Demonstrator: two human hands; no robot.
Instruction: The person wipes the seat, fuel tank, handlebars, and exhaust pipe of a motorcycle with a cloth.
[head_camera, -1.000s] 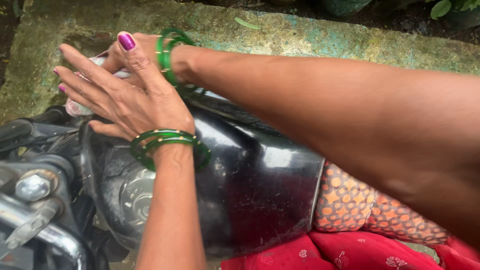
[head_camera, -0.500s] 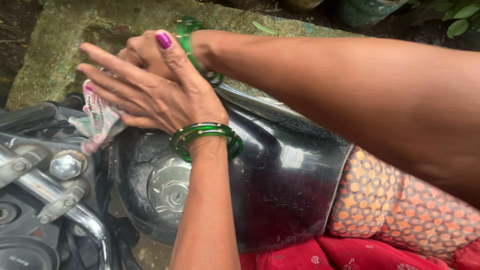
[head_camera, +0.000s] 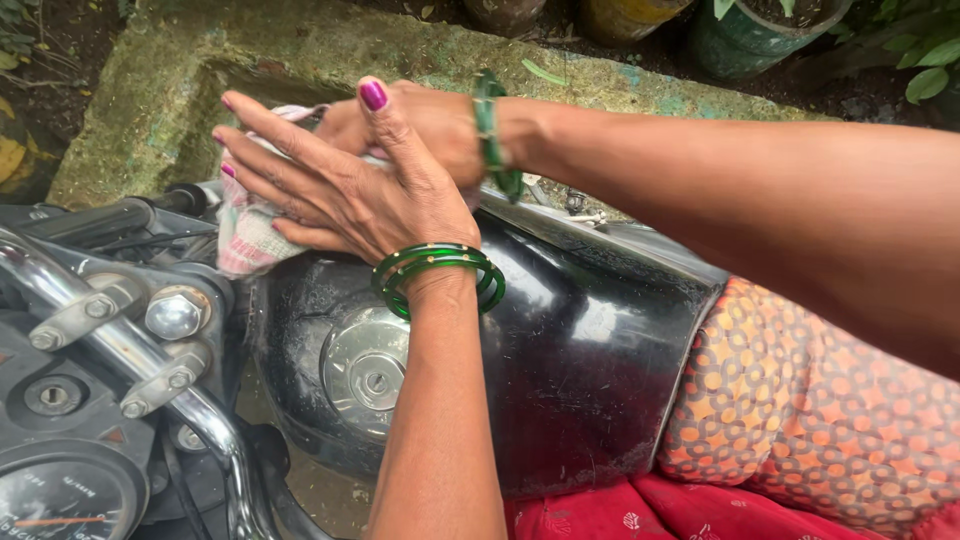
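Observation:
A crumpled white and pink cloth (head_camera: 248, 235) lies on the front top of a black motorcycle fuel tank (head_camera: 580, 340). My left hand (head_camera: 345, 190) rests flat on the cloth with its fingers stretched out to the left and green bangles on the wrist. Reaching in from the right, my right hand (head_camera: 425, 120) sits partly under the left thumb and is closed on the same cloth; most of its fingers are hidden. A round chrome fuel cap (head_camera: 370, 375) sits just below my left wrist.
Chrome handlebar clamps and bolts (head_camera: 130, 350) and a speedometer (head_camera: 60, 495) fill the lower left. A mossy concrete slab (head_camera: 300, 50) lies beyond the tank, with plant pots (head_camera: 760, 30) behind it. Orange patterned clothing (head_camera: 800, 410) and red fabric (head_camera: 650, 510) are at lower right.
Both hands slid the cloth across the front of the tank; it hung off the front edge half a second ago and is now bunched under them. The view shifted, showing more handlebar and the gauge.

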